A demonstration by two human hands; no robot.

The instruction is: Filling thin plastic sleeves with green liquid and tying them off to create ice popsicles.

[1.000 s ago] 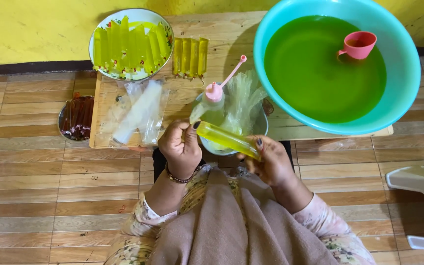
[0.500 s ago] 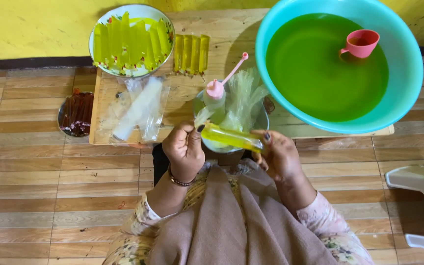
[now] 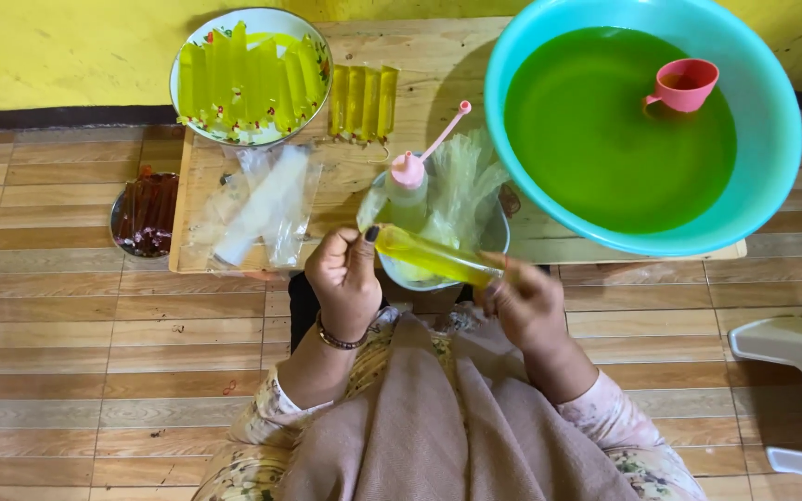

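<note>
Head view: the left hand [image 3: 345,278] pinches one end of a long, narrow clear plastic tube bag filled with yellow-green liquid [image 3: 433,257], and the right hand [image 3: 523,301] grips its other end, so the bag is stretched level between them just above a small metal bowl [image 3: 498,243]; both hands are closed on the bag, well apart from each other; in the bowl stand a clear squeeze bottle with a pink cap and nozzle [image 3: 410,190] and a bunch of empty clear bags [image 3: 464,186]; all this sits on a low wooden board [image 3: 420,65]; further back lie a patterned plate heaped with filled yellow tubes [image 3: 248,79] and a big turquoise basin of green liquid [image 3: 772,130] with a pink cup [image 3: 684,85] floating in it.
</note>
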